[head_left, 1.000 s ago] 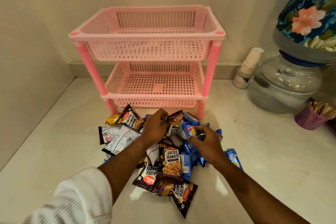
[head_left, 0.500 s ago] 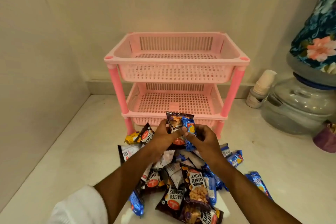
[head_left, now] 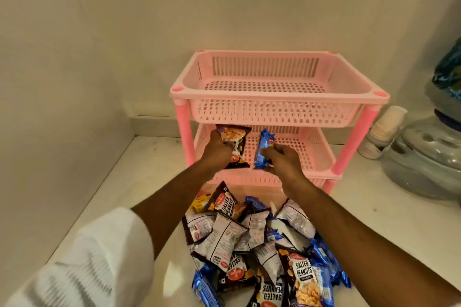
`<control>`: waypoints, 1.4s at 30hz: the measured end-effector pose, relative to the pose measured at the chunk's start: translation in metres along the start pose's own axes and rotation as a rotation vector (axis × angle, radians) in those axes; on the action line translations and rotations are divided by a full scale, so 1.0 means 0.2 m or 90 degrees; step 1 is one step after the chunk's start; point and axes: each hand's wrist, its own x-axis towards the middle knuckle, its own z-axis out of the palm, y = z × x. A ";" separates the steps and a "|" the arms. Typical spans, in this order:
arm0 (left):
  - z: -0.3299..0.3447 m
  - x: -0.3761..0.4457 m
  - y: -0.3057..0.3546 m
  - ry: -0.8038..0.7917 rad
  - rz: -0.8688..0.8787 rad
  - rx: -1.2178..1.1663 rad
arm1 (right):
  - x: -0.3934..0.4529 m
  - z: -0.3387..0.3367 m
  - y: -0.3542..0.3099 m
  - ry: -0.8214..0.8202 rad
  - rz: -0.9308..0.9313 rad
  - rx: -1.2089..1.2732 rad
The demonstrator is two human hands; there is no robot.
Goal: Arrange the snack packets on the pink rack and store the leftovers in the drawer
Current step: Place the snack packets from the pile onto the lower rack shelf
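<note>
A two-tier pink rack (head_left: 279,97) stands against the back wall, its top basket bare. My left hand (head_left: 215,151) grips a dark salted peanuts packet (head_left: 235,143) over the left of the lower basket (head_left: 314,154). My right hand (head_left: 282,161) holds a blue packet (head_left: 263,149) upright over the middle of that basket. A pile of snack packets (head_left: 262,244), dark peanut bags and blue wrappers, lies on the counter in front of the rack, between my forearms.
White counter (head_left: 389,227) in a corner with walls at left and back. A stack of paper cups (head_left: 384,129) and a large clear water jar (head_left: 424,154) with a floral cover stand right of the rack.
Both hands rose from the pile, each with one packet, and moved forward over the rack's lower basket. The hands have parted. The camera tilted up and closer.
</note>
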 end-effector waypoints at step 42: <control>-0.02 0.51 -0.30 -0.310 0.042 0.677 | 0.55 0.31 0.18 -0.196 0.153 -0.569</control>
